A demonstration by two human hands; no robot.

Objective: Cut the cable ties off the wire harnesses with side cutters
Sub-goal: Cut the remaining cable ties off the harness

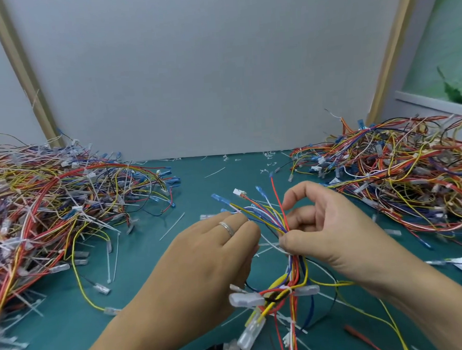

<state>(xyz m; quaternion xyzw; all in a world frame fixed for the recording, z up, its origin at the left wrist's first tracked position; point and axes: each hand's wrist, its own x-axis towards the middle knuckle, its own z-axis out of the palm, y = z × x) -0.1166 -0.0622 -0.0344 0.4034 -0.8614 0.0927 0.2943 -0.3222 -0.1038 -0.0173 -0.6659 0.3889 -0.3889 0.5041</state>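
left grip [202, 257] | plain silver ring [227, 228] on one finger | forearms [141, 323] bare

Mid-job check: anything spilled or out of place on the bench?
Cut tie scraps litter the green mat between the left wire pile and right wire pile. No side cutters show in either hand: the right hand pinches the harness, the left hand touches its wires.

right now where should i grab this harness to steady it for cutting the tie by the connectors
Probably pinch the harness at its narrow neck, just above the white cable tie, coming from the right, below where the right hand pinches it: wires fan out loose elsewhere.
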